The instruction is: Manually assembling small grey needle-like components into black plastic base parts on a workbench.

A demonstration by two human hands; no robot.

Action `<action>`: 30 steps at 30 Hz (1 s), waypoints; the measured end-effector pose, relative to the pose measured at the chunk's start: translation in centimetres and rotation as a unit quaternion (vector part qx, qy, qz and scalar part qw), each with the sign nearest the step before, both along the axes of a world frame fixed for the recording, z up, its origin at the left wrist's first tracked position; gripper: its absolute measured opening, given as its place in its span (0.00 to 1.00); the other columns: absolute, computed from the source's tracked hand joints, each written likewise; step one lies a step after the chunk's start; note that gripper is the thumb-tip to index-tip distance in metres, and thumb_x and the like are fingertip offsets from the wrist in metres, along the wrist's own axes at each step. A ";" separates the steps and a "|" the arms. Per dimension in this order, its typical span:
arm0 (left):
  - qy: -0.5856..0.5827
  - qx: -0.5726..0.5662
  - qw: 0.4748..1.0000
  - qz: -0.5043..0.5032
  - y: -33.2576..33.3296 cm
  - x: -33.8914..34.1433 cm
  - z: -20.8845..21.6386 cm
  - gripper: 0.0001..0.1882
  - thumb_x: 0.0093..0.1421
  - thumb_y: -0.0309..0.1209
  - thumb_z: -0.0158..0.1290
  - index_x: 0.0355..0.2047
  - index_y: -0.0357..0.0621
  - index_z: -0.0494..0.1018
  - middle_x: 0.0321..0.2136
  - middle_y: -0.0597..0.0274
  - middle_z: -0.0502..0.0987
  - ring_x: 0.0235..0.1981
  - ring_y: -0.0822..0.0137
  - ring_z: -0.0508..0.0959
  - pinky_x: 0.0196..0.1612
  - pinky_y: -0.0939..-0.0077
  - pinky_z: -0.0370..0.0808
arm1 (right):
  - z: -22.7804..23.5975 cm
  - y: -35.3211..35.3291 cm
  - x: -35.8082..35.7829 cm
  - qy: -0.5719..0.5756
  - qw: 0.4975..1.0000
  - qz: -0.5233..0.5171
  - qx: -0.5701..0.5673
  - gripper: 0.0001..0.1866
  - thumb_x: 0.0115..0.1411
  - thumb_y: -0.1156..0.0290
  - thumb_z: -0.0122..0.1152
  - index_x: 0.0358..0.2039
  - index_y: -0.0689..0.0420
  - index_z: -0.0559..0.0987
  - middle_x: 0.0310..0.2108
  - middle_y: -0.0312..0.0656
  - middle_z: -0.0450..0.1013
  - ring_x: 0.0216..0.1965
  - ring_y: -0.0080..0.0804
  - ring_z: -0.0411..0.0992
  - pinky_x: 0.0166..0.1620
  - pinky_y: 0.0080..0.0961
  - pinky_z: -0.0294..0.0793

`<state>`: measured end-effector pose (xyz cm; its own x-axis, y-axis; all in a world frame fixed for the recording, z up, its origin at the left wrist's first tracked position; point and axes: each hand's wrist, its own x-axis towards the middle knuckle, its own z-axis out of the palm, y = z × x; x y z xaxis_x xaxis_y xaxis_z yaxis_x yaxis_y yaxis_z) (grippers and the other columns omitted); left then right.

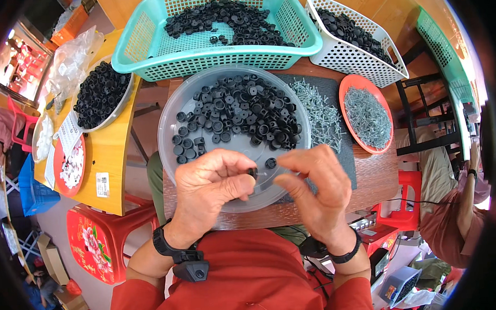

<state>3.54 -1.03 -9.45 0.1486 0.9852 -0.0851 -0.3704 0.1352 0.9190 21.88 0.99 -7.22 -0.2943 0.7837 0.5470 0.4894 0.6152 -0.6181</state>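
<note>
Over the front of a round translucent tub [165, 122], my left hand [208, 181] is closed, pinching a small black round plastic cap [252, 173] between thumb and fingertips. My right hand [320, 188] hovers at the tub's front right with thumb and forefinger apart and nothing visible between them. Its fingertips are near a loose black cap [270, 163] that lies on the tub's bottom. Behind both hands, many similar black plastic parts [241, 109] fill the far half of the tub.
Loose screws [317, 109] lie on a dark mat beside the tub, with a red plate of screws [341, 91] farther right. A teal basket [141, 63] and a white basket [337, 59] stand behind. At left, a yellow table [103, 152] holds another bowl of black parts [104, 97].
</note>
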 end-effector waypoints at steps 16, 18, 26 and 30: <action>0.012 0.013 0.999 0.043 0.3 -0.4 0.3 0.10 0.52 0.23 0.59 0.34 0.34 0.72 0.28 0.62 0.76 0.26 0.76 0.74 0.29 0.84 0.72 | -2.0 1.6 -0.5 -0.227 0.973 0.031 -0.012 0.08 0.38 0.76 0.64 0.21 0.59 0.74 0.21 0.42 0.65 0.27 0.38 0.63 0.32 0.32 0.60; 0.015 0.028 0.998 0.063 0.2 -0.2 0.1 0.12 0.50 0.25 0.60 0.33 0.32 0.72 0.28 0.57 0.77 0.25 0.74 0.75 0.29 0.82 0.74 | -1.6 1.2 -0.5 -0.116 0.990 0.062 -0.053 0.08 0.40 0.77 0.64 0.23 0.60 0.75 0.22 0.42 0.66 0.26 0.38 0.64 0.31 0.32 0.61; -0.018 0.011 0.997 0.070 0.4 0.1 -0.1 0.12 0.52 0.24 0.59 0.35 0.33 0.71 0.30 0.57 0.76 0.28 0.71 0.76 0.32 0.79 0.75 | -0.1 0.1 -1.5 0.061 0.981 0.044 -0.181 0.07 0.47 0.79 0.62 0.29 0.62 0.77 0.23 0.43 0.72 0.26 0.38 0.67 0.30 0.28 0.66; -0.029 0.027 0.997 0.072 0.2 0.2 -0.3 0.12 0.52 0.24 0.59 0.35 0.33 0.70 0.30 0.57 0.76 0.27 0.70 0.76 0.31 0.78 0.75 | -0.2 -0.7 -2.1 0.075 0.977 0.020 -0.201 0.07 0.48 0.80 0.62 0.30 0.62 0.77 0.24 0.43 0.72 0.26 0.38 0.68 0.30 0.28 0.67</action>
